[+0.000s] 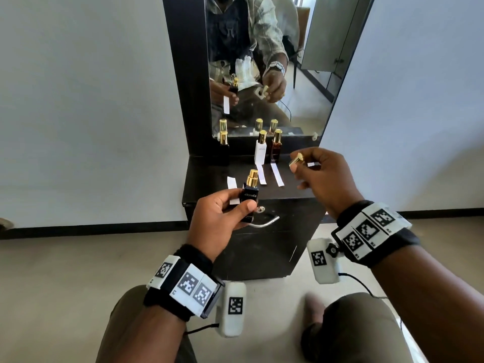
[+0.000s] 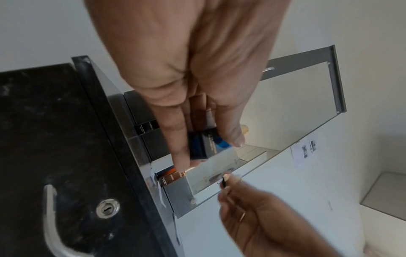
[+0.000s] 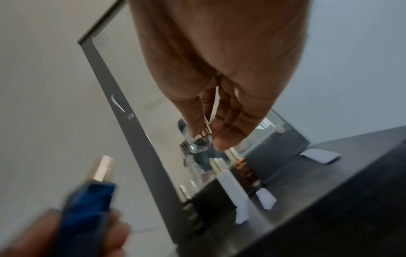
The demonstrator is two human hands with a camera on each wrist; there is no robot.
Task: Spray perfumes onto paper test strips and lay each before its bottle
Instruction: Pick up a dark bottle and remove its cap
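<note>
My left hand (image 1: 237, 208) grips a dark blue perfume bottle (image 1: 250, 197) upright in front of the black vanity top (image 1: 209, 176). The bottle's gold sprayer is bare. A white paper strip (image 1: 234, 201) is tucked between the same fingers behind the bottle. My right hand (image 1: 297, 163) is raised to the right and pinches the bottle's gold cap (image 1: 296, 160). The left wrist view shows the fingers around the blue bottle (image 2: 206, 146). In the right wrist view the cap (image 3: 207, 129) sits between thumb and fingers.
A black bottle (image 1: 223, 148), a white bottle (image 1: 260, 150) and an amber bottle (image 1: 276, 149) stand before the mirror (image 1: 262, 61). Paper strips (image 1: 277, 174) lie in front of them, another strip (image 1: 313, 164) at the right. Below is a cabinet door handle (image 1: 264, 223).
</note>
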